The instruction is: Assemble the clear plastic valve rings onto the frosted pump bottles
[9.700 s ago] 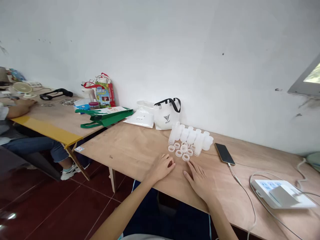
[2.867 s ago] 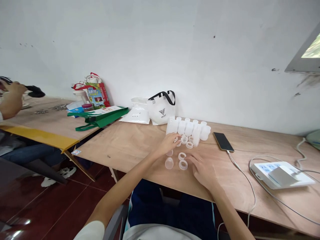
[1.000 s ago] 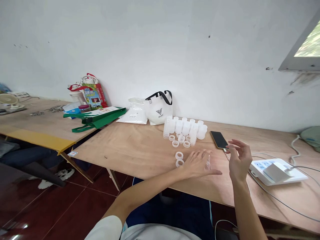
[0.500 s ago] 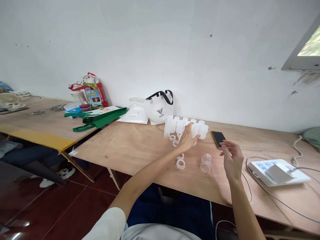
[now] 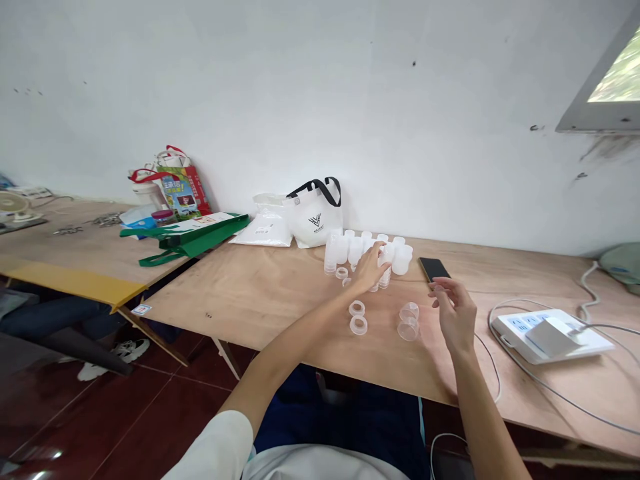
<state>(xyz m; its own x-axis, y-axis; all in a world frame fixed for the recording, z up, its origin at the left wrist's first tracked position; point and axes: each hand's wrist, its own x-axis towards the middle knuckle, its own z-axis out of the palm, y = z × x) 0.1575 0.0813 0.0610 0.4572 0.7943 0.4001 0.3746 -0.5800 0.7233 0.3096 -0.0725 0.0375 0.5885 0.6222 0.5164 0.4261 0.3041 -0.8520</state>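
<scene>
My left hand reaches across the wooden table to a group of translucent plastic containers. Its thumb and fingers are closed around a short stack of clear plastic cups, partly hidden by the hand. White translucent jars stand close behind it in rows. My right hand hovers over the table, fingers loosely bent and apart, with nothing visible in it. It is nearest to a dark phone. Clear plastic rings lie in front of the left hand. Two clear cups lie between the hands.
A white power strip with a plugged-in adapter and cables lies at right. A white tote bag and a white plastic package rest against the wall. A green bag bridges toward the left table, where another person's legs show underneath.
The view has shifted slightly. My left hand has closed around the stack of cups among the containers, and more of the stack shows. My right hand stays near the phone.
</scene>
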